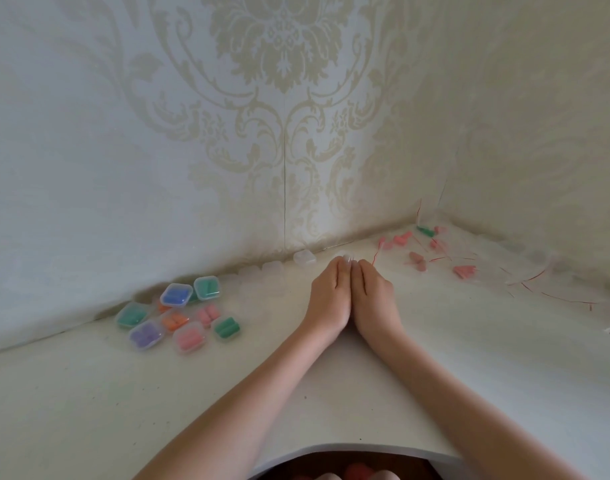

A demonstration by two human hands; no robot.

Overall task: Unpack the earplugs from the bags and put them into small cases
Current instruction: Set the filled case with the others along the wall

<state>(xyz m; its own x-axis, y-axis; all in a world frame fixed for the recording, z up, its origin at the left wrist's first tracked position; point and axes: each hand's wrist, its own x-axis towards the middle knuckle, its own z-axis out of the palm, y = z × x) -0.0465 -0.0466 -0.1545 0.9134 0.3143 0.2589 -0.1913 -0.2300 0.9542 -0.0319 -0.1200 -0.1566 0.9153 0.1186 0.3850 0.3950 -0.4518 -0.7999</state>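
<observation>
My left hand (pixel 327 299) and my right hand (pixel 372 299) lie side by side on the white table (pixel 123 393), backs up. Their fingertips meet on a small clear case (pixel 345 255) near the back wall and pinch it between them; what is inside is hidden. To the left lies a cluster of several filled cases, among them a blue one (pixel 176 294), a green one (pixel 207 287), a purple one (pixel 146 336) and a pink one (pixel 189 338). Bagged pink earplugs (pixel 464 271) and a green pair (pixel 426 231) are scattered in the far right corner.
Empty clear cases (pixel 304 257) line the foot of the patterned wall left of my hands. Flat clear bags with red strips (pixel 538 282) litter the table's right side. The table's front edge curves inward (pixel 331 448) close to my body.
</observation>
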